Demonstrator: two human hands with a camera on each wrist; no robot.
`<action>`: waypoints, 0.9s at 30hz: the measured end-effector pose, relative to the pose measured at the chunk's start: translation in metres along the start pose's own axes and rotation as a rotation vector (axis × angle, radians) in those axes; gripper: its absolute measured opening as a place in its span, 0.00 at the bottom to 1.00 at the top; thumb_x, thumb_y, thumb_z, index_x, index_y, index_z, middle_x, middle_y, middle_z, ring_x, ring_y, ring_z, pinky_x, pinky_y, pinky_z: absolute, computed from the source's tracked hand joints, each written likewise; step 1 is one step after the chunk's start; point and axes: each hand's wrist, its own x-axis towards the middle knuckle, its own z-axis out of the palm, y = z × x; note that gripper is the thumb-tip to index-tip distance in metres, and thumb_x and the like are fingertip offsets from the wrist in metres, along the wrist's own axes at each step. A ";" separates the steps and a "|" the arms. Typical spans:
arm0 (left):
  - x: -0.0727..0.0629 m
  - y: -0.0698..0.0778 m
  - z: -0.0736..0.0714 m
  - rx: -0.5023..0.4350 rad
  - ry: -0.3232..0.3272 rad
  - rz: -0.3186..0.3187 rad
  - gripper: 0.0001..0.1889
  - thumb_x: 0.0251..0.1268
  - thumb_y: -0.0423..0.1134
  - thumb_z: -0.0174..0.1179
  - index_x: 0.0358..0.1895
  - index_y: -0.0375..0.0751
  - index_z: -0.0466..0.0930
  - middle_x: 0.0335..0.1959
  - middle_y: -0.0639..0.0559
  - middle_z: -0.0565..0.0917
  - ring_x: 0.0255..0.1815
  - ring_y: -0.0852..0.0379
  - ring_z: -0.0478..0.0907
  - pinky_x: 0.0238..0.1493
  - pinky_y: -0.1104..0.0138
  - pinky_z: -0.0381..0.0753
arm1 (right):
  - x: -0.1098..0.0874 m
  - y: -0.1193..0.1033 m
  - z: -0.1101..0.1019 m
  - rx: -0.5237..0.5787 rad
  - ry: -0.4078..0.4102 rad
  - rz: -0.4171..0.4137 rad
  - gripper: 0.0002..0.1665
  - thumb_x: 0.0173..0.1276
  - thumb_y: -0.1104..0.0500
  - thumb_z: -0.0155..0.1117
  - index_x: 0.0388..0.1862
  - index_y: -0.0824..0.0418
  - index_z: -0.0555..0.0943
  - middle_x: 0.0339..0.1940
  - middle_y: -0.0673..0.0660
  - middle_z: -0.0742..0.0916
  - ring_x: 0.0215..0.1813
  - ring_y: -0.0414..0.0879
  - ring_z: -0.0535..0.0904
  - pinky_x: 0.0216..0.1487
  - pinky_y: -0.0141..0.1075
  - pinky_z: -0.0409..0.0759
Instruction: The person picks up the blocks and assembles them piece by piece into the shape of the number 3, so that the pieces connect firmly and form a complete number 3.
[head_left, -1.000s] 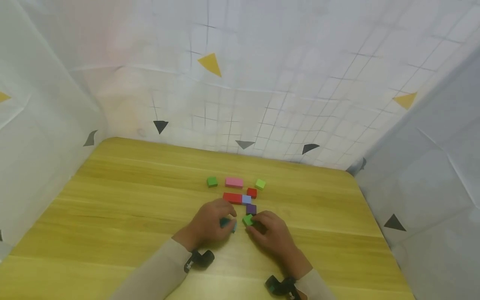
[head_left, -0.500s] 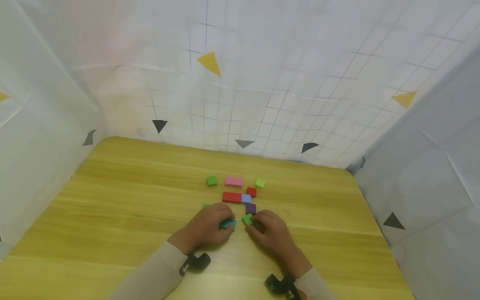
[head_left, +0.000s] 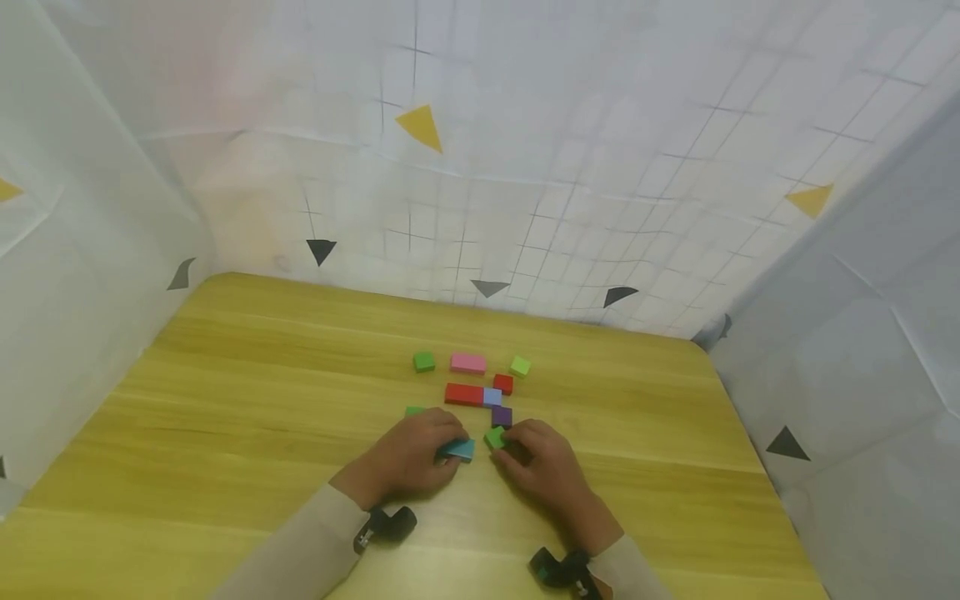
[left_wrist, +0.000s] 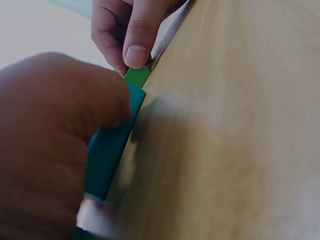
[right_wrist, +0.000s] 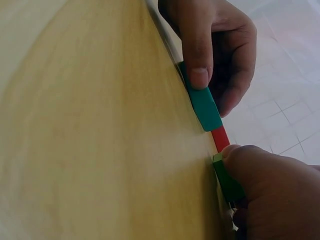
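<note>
In the head view my left hand [head_left: 412,450] grips a teal rectangular block [head_left: 462,450] between thumb and fingers, low over the table. The left wrist view shows the thumb lying along that teal block [left_wrist: 107,155]. To its right, my right hand [head_left: 546,467] pinches a small green block [head_left: 494,438], which stands just in front of a purple block [head_left: 502,416]. A small gap separates the teal and green blocks in the head view. From the right wrist, the green block [right_wrist: 227,182] is partly covered by the thumb.
Beyond the hands lie a long red block [head_left: 463,394] touching a light blue one [head_left: 492,397], a small red block [head_left: 503,384], a pink block [head_left: 468,364], a green block [head_left: 423,362] and a lime block [head_left: 521,367]. Another green block [head_left: 414,411] is half hidden behind my left hand.
My left hand has shifted slightly left and nearer to me, uncovering part of a green block behind it. The teal block has turned and shows more of its top. My right hand stays put.
</note>
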 end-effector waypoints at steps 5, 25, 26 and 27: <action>0.001 -0.003 0.003 -0.008 -0.010 0.013 0.11 0.59 0.40 0.67 0.45 0.46 0.85 0.43 0.60 0.83 0.48 0.66 0.78 0.53 0.73 0.80 | 0.000 -0.001 0.000 -0.005 0.001 -0.001 0.14 0.59 0.51 0.76 0.40 0.55 0.86 0.40 0.46 0.87 0.43 0.39 0.82 0.45 0.35 0.84; 0.006 0.001 0.007 0.002 -0.059 0.031 0.15 0.64 0.44 0.66 0.50 0.42 0.86 0.47 0.54 0.85 0.48 0.61 0.80 0.51 0.74 0.81 | 0.001 -0.002 -0.001 0.013 -0.020 0.017 0.13 0.59 0.52 0.76 0.40 0.55 0.86 0.40 0.47 0.87 0.43 0.42 0.83 0.46 0.38 0.85; 0.007 0.001 0.007 0.003 -0.059 0.034 0.15 0.64 0.44 0.66 0.50 0.42 0.86 0.47 0.54 0.85 0.48 0.61 0.80 0.50 0.74 0.80 | 0.002 -0.002 -0.002 0.014 -0.022 0.020 0.13 0.60 0.52 0.76 0.41 0.55 0.86 0.40 0.47 0.87 0.44 0.42 0.83 0.46 0.38 0.85; 0.008 0.001 0.007 0.006 -0.059 0.035 0.15 0.64 0.44 0.66 0.50 0.42 0.86 0.48 0.54 0.85 0.48 0.61 0.80 0.50 0.74 0.80 | 0.002 -0.002 -0.002 0.015 -0.022 0.021 0.13 0.60 0.52 0.76 0.41 0.55 0.86 0.40 0.47 0.87 0.44 0.42 0.83 0.46 0.38 0.85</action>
